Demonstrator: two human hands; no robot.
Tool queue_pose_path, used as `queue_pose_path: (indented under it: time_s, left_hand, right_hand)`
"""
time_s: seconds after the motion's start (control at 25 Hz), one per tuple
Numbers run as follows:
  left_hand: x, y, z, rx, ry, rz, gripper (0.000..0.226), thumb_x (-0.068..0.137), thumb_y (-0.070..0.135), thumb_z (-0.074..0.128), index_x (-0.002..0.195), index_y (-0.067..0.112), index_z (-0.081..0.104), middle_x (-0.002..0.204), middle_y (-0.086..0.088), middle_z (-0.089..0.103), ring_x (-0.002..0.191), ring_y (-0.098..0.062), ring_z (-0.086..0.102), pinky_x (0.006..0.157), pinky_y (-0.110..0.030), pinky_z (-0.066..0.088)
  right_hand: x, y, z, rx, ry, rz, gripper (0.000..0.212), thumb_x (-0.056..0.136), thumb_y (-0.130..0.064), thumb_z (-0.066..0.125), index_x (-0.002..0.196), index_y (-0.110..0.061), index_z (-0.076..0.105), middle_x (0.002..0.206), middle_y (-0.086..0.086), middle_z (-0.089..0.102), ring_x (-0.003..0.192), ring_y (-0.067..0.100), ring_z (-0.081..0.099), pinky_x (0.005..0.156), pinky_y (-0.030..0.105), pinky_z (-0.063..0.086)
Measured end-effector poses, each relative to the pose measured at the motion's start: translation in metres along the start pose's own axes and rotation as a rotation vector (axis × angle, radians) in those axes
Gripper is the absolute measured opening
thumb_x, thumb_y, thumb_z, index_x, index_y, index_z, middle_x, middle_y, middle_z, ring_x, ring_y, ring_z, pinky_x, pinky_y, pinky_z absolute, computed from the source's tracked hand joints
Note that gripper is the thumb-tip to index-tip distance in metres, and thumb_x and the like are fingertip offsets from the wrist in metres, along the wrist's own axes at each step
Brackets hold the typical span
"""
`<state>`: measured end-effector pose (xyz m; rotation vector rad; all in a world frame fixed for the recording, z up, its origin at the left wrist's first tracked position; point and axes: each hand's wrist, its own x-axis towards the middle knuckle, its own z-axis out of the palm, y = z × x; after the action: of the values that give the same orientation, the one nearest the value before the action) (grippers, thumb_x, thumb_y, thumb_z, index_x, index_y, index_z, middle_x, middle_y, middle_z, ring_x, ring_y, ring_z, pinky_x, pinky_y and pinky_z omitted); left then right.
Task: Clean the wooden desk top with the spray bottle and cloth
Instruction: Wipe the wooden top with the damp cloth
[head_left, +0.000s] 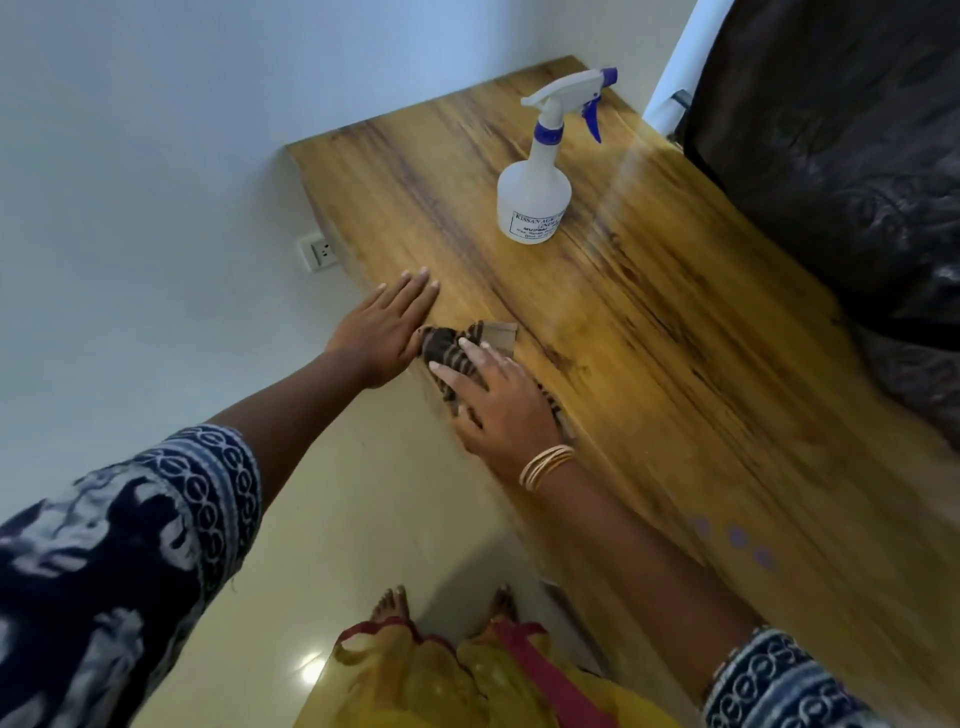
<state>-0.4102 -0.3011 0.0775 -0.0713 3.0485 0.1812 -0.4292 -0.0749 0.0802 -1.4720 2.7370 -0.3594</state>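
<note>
Wiping underway, I judge: my right hand (498, 400) presses the cloth (457, 348) flat-fingered at the worktop (675, 364) near edge, left hand (387, 332) spread flat beside it, spray bottle (535, 197) standing farther back, most surface left.

Brown striped cloth (451, 349), white-blue spray bottle (535, 197)

White wall socket (318, 253); dark patterned fabric (841, 156) beside desk.

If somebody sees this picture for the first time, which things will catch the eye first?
First, the white spray bottle with blue trigger, standing upright and alone at the far part of the wooden desk top. Then, at the near-left edge, the right hand pressing a striped cloth, with the left hand flat beside it.
</note>
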Motion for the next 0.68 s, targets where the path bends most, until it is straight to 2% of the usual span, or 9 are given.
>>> queue_pose_path:
  time_s: [0.08, 0.12, 0.2, 0.28, 0.36, 0.4, 0.48, 0.6, 0.68]
  left_hand:
    - [-0.001, 0.001, 0.0, -0.013, -0.002, 0.0, 0.066, 0.099, 0.052, 0.002, 0.156, 0.02, 0.0, 0.164, -0.004, -0.002, 0.151, -0.019, -0.003, 0.123, -0.038, 0.005]
    - [-0.002, 0.002, -0.001, -0.02, -0.001, -0.009, 0.063, 0.101, 0.051, 0.005, 0.156, 0.02, 0.0, 0.164, -0.004, -0.002, 0.151, -0.019, -0.003, 0.122, -0.038, 0.004]
    - [-0.001, 0.003, -0.003, -0.03, -0.006, -0.007, 0.061, 0.103, 0.047, 0.011, 0.156, 0.02, -0.001, 0.164, -0.003, -0.003, 0.151, -0.019, -0.004, 0.121, -0.036, 0.002]
    - [-0.001, 0.004, -0.004, -0.028, -0.009, -0.005, 0.06, 0.104, 0.046, 0.013, 0.156, 0.02, -0.001, 0.164, -0.004, -0.003, 0.151, -0.019, -0.003, 0.121, -0.036, 0.002]
    - [-0.001, 0.003, -0.004, -0.017, -0.006, -0.003, 0.06, 0.104, 0.046, 0.014, 0.157, 0.02, 0.0, 0.164, -0.005, -0.002, 0.151, -0.02, -0.002, 0.121, -0.037, 0.002]
    - [-0.001, 0.002, -0.004, -0.016, -0.007, 0.002, 0.06, 0.104, 0.046, 0.014, 0.157, 0.021, 0.001, 0.164, -0.005, -0.001, 0.151, -0.021, -0.002, 0.121, -0.037, 0.003]
    - [0.0, 0.004, -0.004, -0.007, -0.016, 0.008, 0.059, 0.104, 0.046, 0.014, 0.157, 0.021, 0.0, 0.164, -0.005, -0.002, 0.151, -0.021, -0.001, 0.121, -0.037, 0.003]
    - [0.0, 0.003, -0.007, 0.011, -0.034, 0.008, 0.06, 0.104, 0.046, 0.014, 0.157, 0.021, 0.0, 0.164, -0.006, -0.002, 0.151, -0.023, -0.001, 0.122, -0.039, 0.005]
    - [0.001, 0.002, -0.011, 0.013, -0.055, 0.023, 0.06, 0.104, 0.047, 0.014, 0.157, 0.023, -0.001, 0.164, -0.007, -0.003, 0.151, -0.024, 0.0, 0.122, -0.04, 0.006]
  right_hand:
    - [-0.002, 0.035, -0.016, -0.005, -0.004, -0.056, 0.058, 0.085, -0.034, 0.042, 0.143, -0.037, 0.045, 0.15, 0.007, 0.041, 0.132, 0.028, 0.043, 0.107, 0.042, 0.037]
    - [-0.004, 0.065, -0.023, -0.026, 0.029, 0.016, 0.058, 0.085, -0.033, 0.042, 0.143, -0.039, 0.044, 0.149, 0.005, 0.041, 0.128, 0.026, 0.044, 0.104, 0.041, 0.041]
    - [-0.02, 0.138, -0.036, -0.087, 0.144, 0.3, 0.056, 0.086, -0.034, 0.041, 0.141, -0.036, 0.044, 0.145, 0.009, 0.042, 0.122, 0.029, 0.048, 0.097, 0.044, 0.047]
    - [-0.048, 0.196, -0.048, -0.096, 0.256, 0.62, 0.054, 0.088, -0.036, 0.039, 0.14, -0.026, 0.049, 0.143, 0.02, 0.043, 0.125, 0.04, 0.045, 0.099, 0.052, 0.044]
    - [-0.052, 0.201, -0.046, -0.086, 0.287, 0.949, 0.052, 0.092, -0.034, 0.041, 0.142, -0.024, 0.048, 0.149, 0.022, 0.037, 0.134, 0.042, 0.037, 0.107, 0.053, 0.035]
    - [-0.042, 0.185, -0.042, -0.091, 0.286, 1.03, 0.051, 0.093, -0.032, 0.043, 0.143, -0.025, 0.046, 0.151, 0.021, 0.035, 0.134, 0.042, 0.036, 0.107, 0.052, 0.034]
    - [-0.017, 0.135, -0.035, -0.097, 0.282, 0.894, 0.051, 0.092, -0.028, 0.047, 0.143, -0.025, 0.047, 0.148, 0.022, 0.039, 0.13, 0.042, 0.041, 0.104, 0.052, 0.037]
    - [0.0, 0.045, -0.009, -0.083, 0.182, 0.413, 0.055, 0.087, -0.028, 0.046, 0.142, -0.028, 0.047, 0.145, 0.02, 0.045, 0.13, 0.039, 0.043, 0.105, 0.053, 0.04]
    - [-0.017, -0.002, 0.0, -0.032, 0.041, 0.139, 0.06, 0.084, -0.033, 0.046, 0.144, -0.033, 0.044, 0.15, 0.013, 0.041, 0.136, 0.034, 0.039, 0.11, 0.047, 0.034]
